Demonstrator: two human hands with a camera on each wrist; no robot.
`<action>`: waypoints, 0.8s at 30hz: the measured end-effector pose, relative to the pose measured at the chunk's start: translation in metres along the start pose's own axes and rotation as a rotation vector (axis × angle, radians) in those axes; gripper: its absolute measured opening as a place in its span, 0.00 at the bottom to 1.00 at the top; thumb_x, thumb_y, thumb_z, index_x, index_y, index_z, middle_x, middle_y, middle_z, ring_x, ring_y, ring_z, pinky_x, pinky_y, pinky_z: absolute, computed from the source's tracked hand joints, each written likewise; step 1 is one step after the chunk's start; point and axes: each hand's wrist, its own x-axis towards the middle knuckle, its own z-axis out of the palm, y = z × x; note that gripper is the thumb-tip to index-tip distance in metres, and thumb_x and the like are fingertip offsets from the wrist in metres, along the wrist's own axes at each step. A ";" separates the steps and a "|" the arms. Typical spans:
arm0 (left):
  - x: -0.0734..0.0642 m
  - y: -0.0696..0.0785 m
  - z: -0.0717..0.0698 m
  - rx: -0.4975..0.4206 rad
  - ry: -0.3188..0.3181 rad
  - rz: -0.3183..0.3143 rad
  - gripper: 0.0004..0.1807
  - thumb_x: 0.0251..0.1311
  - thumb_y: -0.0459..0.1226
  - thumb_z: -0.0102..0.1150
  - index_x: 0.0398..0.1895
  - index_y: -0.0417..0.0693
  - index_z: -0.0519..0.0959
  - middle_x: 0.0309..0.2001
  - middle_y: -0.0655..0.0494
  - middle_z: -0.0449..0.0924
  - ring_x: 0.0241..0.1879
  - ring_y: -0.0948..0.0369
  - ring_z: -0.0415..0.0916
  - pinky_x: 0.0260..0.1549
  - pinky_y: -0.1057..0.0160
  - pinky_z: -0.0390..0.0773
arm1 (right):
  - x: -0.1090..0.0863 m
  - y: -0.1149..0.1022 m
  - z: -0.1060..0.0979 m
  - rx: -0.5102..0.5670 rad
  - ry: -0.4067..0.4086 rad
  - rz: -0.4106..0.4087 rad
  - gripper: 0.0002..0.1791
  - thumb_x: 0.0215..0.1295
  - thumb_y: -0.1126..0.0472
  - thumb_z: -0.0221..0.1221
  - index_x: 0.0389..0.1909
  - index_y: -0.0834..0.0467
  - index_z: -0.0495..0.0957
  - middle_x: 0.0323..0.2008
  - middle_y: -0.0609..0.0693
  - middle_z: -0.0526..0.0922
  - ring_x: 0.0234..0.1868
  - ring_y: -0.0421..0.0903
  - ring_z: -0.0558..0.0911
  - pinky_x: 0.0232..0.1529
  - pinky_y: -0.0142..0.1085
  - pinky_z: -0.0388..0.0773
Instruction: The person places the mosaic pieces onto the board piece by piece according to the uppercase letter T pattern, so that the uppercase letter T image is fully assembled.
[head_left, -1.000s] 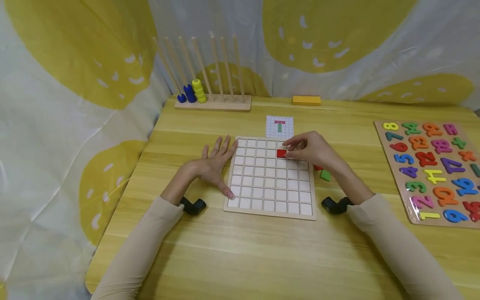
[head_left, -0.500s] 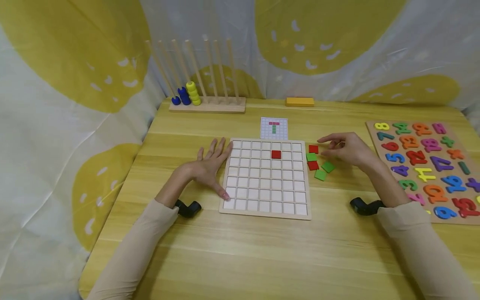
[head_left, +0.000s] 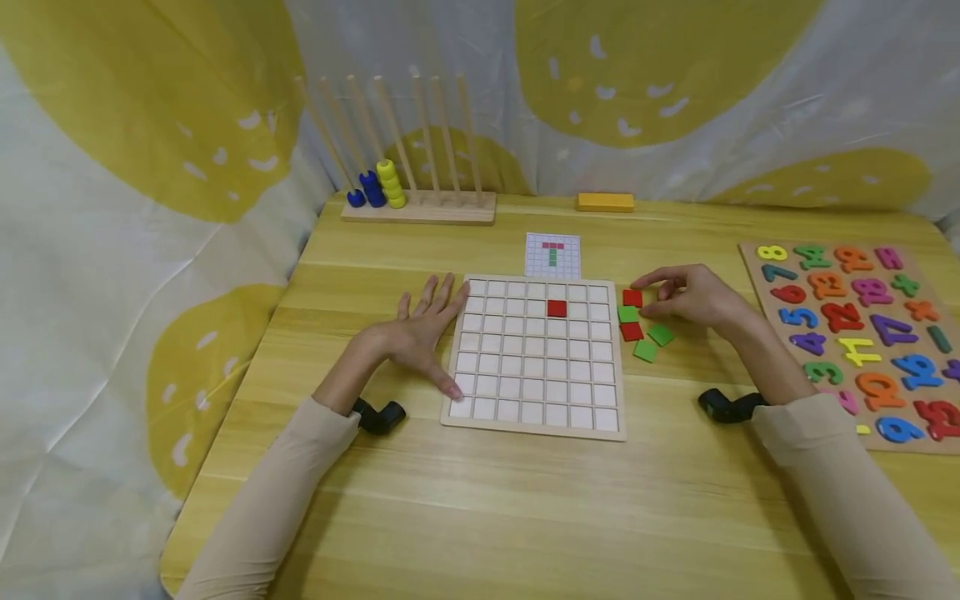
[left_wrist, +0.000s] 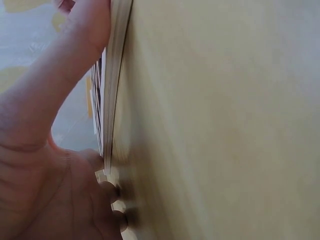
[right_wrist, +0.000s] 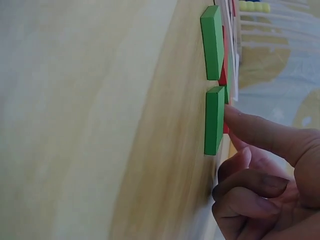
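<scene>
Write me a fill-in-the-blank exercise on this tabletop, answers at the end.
1. The only tile set inside the board is coloured ____.
2. On the table beside the board lie two red tiles and ____ loose green tiles.
3. The printed card shows a pattern shaped like the letter ____.
4. The person's ____ hand, fingers spread, touches the board.

Missing words: red; three; T; left.

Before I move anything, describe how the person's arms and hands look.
The left sleeve and right sleeve are long, plain beige, ending near the wrists. The left hand and right hand wear no gloves. A black bent device shows at the left wrist, a similar black device at the right.
</scene>
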 end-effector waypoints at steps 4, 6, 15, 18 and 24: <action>0.001 0.001 0.001 0.004 -0.004 -0.008 0.88 0.36 0.62 0.84 0.82 0.53 0.20 0.80 0.45 0.06 0.79 0.44 0.04 0.73 0.29 0.16 | 0.001 0.000 0.000 -0.001 0.004 0.009 0.24 0.68 0.59 0.69 0.63 0.61 0.79 0.30 0.45 0.73 0.34 0.43 0.71 0.34 0.35 0.65; 0.001 0.001 0.001 0.003 -0.003 -0.011 0.88 0.36 0.62 0.84 0.82 0.53 0.20 0.80 0.45 0.06 0.79 0.45 0.04 0.73 0.30 0.16 | 0.002 -0.001 0.000 -0.002 0.009 0.012 0.24 0.67 0.59 0.69 0.63 0.61 0.80 0.29 0.45 0.73 0.34 0.44 0.71 0.34 0.35 0.65; 0.000 0.000 0.001 0.005 0.000 -0.003 0.88 0.37 0.62 0.84 0.83 0.53 0.20 0.80 0.44 0.06 0.79 0.44 0.04 0.73 0.30 0.16 | 0.002 -0.001 0.002 0.005 0.023 0.020 0.23 0.67 0.59 0.69 0.61 0.63 0.81 0.27 0.45 0.75 0.32 0.43 0.71 0.33 0.34 0.65; 0.002 0.000 0.002 0.008 -0.004 0.000 0.88 0.37 0.62 0.83 0.82 0.53 0.20 0.80 0.45 0.05 0.79 0.44 0.04 0.73 0.30 0.16 | 0.002 -0.001 0.002 -0.026 0.042 0.026 0.22 0.67 0.58 0.70 0.58 0.62 0.82 0.26 0.45 0.74 0.32 0.45 0.71 0.33 0.35 0.64; 0.001 0.000 0.002 0.005 -0.005 -0.006 0.88 0.38 0.62 0.83 0.82 0.53 0.19 0.80 0.45 0.05 0.79 0.44 0.04 0.73 0.30 0.16 | 0.001 -0.005 0.001 -0.068 0.070 0.010 0.21 0.67 0.58 0.69 0.57 0.63 0.82 0.21 0.47 0.71 0.27 0.46 0.68 0.28 0.36 0.62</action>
